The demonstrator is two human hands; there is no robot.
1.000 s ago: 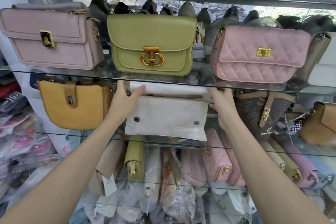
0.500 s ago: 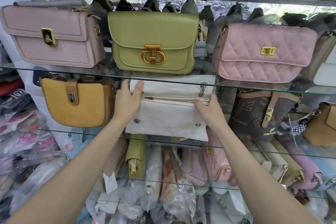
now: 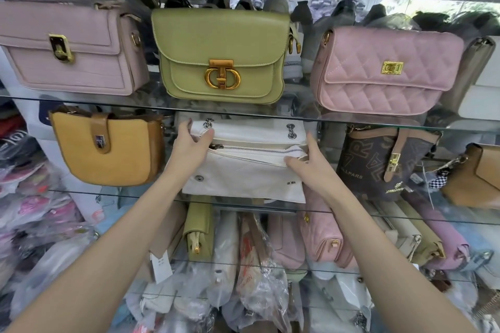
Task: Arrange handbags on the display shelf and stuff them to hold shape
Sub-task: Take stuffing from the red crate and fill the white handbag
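A: Both forearms reach up from the bottom edge, and they meet on the white handbag on the middle glass shelf.

B: Talk me through the hold.

A: The left hand clasps the bag's upper left corner, thumb curled over the front near the zip pull, fingers wrapped round the side. The right hand pinches the bag's right end at the zip line, thumb lying along the front, fingers behind the edge. So both hands are gripping that one bag.

B: And the bag itself?

A: It stands upright on the shelf, its flap hanging open down the front past the shelf edge. Between the two hands runs the zipper, and just above it a chain strap shows at the eyelets.

B: What sits to either side of the grip?

A: Left of the left hand, close by, a mustard bag with a brown tab clasp. Right of the right hand, a brown monogram bag with a gold lock.

B: Further up?

A: Above the hands, on the upper glass shelf, stand three bags: a pale pink box bag up and left, an olive green flap bag straight above the grip, and a pink quilted bag up and right.
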